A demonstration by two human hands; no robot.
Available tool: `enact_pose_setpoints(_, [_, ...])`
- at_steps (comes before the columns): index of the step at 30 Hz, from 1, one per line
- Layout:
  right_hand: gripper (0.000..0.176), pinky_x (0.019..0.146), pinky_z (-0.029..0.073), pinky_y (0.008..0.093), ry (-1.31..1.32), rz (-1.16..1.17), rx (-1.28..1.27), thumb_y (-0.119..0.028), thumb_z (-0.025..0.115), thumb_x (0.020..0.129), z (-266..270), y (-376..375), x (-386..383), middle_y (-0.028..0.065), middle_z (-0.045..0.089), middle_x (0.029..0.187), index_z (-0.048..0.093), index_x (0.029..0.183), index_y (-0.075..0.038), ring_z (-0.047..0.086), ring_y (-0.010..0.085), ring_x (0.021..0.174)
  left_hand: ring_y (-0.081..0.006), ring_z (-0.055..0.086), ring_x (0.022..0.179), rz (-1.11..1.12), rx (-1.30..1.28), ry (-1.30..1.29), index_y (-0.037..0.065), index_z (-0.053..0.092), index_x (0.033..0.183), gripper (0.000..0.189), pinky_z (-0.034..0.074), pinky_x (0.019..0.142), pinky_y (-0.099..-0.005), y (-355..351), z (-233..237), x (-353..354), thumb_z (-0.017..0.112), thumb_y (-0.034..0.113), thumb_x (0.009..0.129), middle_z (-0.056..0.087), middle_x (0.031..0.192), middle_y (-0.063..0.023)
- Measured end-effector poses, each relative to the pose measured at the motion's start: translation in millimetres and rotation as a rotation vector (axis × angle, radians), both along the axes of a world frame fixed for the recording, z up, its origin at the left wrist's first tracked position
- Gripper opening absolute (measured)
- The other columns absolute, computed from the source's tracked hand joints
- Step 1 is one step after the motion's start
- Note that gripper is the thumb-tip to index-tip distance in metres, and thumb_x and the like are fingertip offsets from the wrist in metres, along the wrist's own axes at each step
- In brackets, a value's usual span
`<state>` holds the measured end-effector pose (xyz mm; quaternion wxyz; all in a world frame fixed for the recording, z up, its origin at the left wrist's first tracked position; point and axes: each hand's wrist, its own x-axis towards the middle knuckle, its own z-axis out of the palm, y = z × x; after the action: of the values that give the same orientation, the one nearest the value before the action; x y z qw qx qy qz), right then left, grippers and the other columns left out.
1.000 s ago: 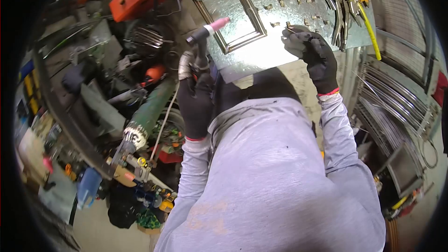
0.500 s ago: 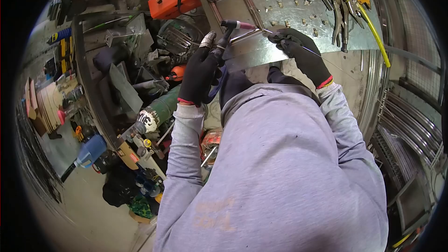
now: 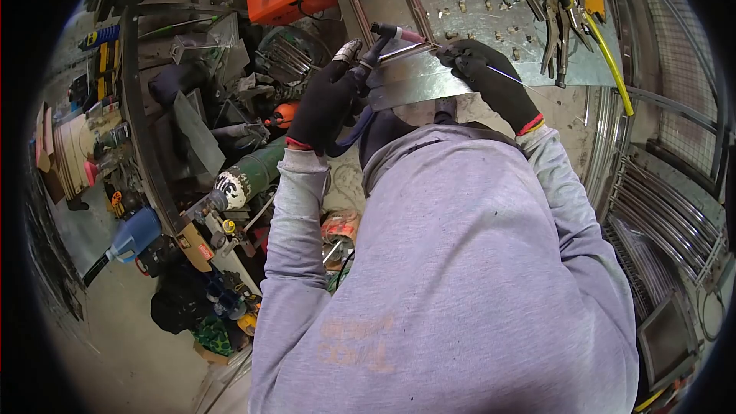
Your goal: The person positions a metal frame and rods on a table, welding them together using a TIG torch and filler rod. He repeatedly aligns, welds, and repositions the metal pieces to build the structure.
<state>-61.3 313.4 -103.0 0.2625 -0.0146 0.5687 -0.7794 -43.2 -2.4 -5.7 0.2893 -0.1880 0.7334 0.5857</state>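
Torch (image 3: 407,36) at the near right corner of a rectangular metal frame (image 3: 415,6), its pink nozzle pointing right, with the long axis of the nozzle lying nearly crosswise to the frame's right bar; whether nozzle and bar touch cannot be told. The left hand (image 3: 320,107), to the left and near side of the nozzle, is closed around the torch's handle. The right hand (image 3: 497,93), just to the right of the nozzle tip, has its fingers pinched on a thin rod (image 3: 504,75), whose visible length slants right and toward the near side; its far end is too small to make out. Of the two, the right hand lies nearer the corner. The frame rests on a metal tabletop (image 3: 414,83), with small metal pieces (image 3: 462,6) to its right and pliers (image 3: 550,38) farther right.
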Motion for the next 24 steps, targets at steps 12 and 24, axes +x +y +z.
enact_pose_setpoints(12, [0.041, 0.087, 0.052, 0.0257, 0.031, -0.051, 0.043, -0.010, 0.057, 0.102, 15.7, -11.8, 2.3, 0.0076, 0.073, 0.122, 0.063, 0.140, 0.002, 0.063, 0.0100, 0.100, -0.0047, 0.058, 0.072, -0.069, 0.012, 0.038, 0.010, 0.045, 0.163, 0.062, 0.047, 0.062, -0.0237, -7.8, -2.6, -6.7, 0.064, 0.029, 0.107, 0.064, 0.092, 0.0012])
enact_pose_setpoints(24, [0.037, 0.097, 0.055, 0.0256, -0.027, -0.006, 0.135, -0.007, 0.056, 0.103, 11.3, -10.9, -3.8, 0.0092, 0.073, 0.127, 0.063, 0.139, 0.001, 0.068, 0.0139, 0.114, -0.0044, 0.058, 0.072, -0.197, -0.107, 0.056, 0.004, 0.061, 0.147, 0.052, 0.049, 0.062, -0.0245, -20.8, -8.4, -23.2, 0.065, 0.035, 0.106, 0.068, 0.092, 0.0002])
